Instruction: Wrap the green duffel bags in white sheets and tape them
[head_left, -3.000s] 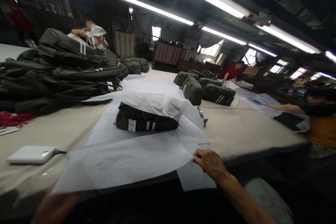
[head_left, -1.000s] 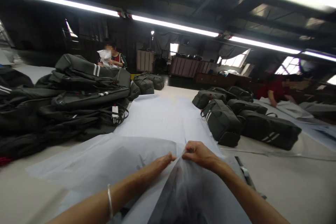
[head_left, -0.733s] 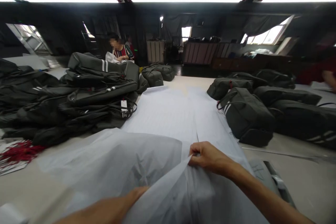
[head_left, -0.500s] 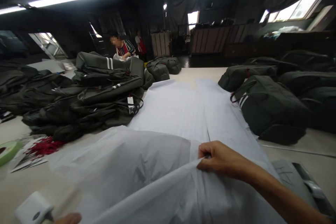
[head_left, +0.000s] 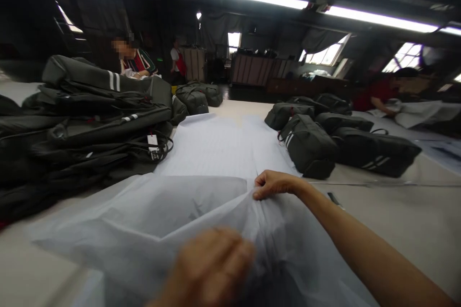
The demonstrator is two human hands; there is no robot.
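Note:
In front of me lies a thin, whitish, see-through plastic bag (head_left: 144,211), crumpled and partly lifted, with a dark mark showing through it. My right hand (head_left: 272,184) is closed, pinching the bag's gathered edge between thumb and fingers. Low in the middle, my left hand (head_left: 212,266) is over the bag, its fingers curled but smeared by motion. Whether it grips the plastic cannot be made out. Beyond, a flat layer of white sheeting (head_left: 212,146) stretches away along the table.
A heap of dark duffel bags (head_left: 108,110) with white stripes rises on the left. More filled dark bags (head_left: 306,146) stand on the right of the pale table (head_left: 406,211). Co-workers are at the far left (head_left: 139,62), the back (head_left: 178,62) and the right (head_left: 378,93).
My left hand has come from the lower left corner to the middle, over the plastic bag. My right hand still pinches its edge. The view has turned right.

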